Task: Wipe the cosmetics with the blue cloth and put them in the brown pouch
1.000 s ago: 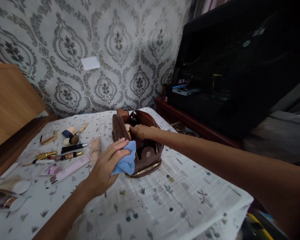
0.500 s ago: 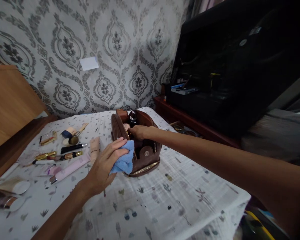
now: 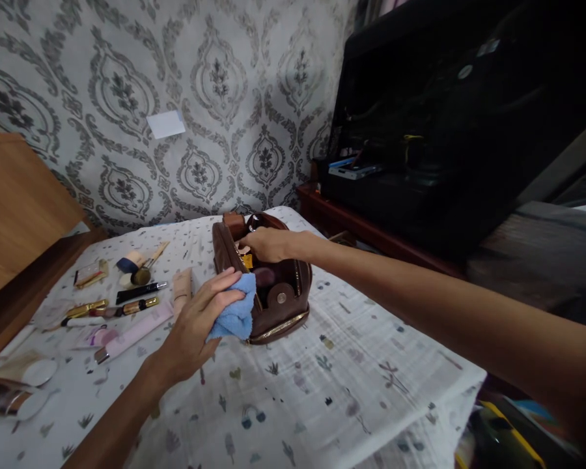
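"What are the hands doing?"

"The left hand point(image 3: 200, 326) is partly closed, its fingers bent over a bunched blue cloth point(image 3: 237, 306) that it holds against the near left side of the brown bag point(image 3: 286, 320)."

"And the right hand point(image 3: 266, 244)?"

"It reaches down into the bag's far half, fingers curled. Something pale shows by the fingertips (small and half hidden), so I can't tell whether they grip it. A yellow piece point(image 3: 247, 260) sits in the bag just below that hand."

"So where is the bag, exactly?"

"On the sheet-covered desk point(image 3: 356, 371), between the two hands: the left hand at its near left side, the right arm crossing over its right rim."

"Which way does it point?"

"Its long axis runs away from the person, the near end swung a little to the right. The open mouth faces up, and a gold zip point(image 3: 279, 329) curves along the near end."

"Anything beside it?"

"A beige tube point(image 3: 181, 290) lies left of the bag, just beyond the left hand, its length also running away from the person. A black tube point(image 3: 141, 292) lies farther left, nearly crosswise."
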A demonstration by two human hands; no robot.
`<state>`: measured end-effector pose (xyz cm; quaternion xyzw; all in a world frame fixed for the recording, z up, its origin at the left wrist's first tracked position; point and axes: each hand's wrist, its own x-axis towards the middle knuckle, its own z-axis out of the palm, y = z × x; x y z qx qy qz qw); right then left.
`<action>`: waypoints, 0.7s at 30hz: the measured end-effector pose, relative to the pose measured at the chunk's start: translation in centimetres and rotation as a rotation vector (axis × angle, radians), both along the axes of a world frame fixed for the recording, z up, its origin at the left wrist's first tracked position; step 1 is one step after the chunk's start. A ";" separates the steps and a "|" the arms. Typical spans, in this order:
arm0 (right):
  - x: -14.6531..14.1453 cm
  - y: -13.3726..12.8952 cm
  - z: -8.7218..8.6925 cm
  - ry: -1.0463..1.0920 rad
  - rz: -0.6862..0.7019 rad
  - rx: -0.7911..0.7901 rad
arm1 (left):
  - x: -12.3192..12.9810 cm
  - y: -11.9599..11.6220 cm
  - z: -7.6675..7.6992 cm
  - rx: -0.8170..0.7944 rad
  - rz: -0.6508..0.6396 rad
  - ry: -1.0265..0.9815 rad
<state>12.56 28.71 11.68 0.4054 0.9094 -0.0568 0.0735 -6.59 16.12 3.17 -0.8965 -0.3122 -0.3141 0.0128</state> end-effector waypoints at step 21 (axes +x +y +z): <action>0.1 0.6 -1.4 -0.068 0.008 0.429 | -0.3 -0.3 0.3 0.029 0.033 0.049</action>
